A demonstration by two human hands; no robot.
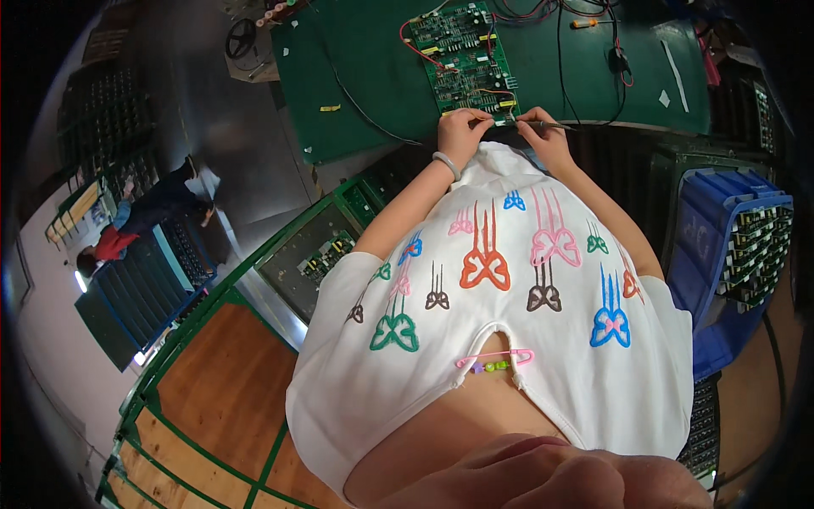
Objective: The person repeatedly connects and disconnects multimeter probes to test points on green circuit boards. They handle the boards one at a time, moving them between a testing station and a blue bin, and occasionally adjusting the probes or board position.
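Observation:
A green circuit board, crowded with small parts and yellow-marked pieces, lies at the near edge of the green table. My left hand is at its near left corner, thumb and forefinger pinched together; what they hold, if anything, is too small to make out. Beside the near right corner is my right hand, its fingers closed round a thin, dark, pen-like tool. The tool's tip, close to the board's near edge, is too small to read clearly. Red and black wires run from the board's upper left side.
An orange-handled screwdriver and black cables lie on the green table. To my right stands a blue crate with stacked circuit boards. A green-framed rack is at my left; farther left, another person bends over.

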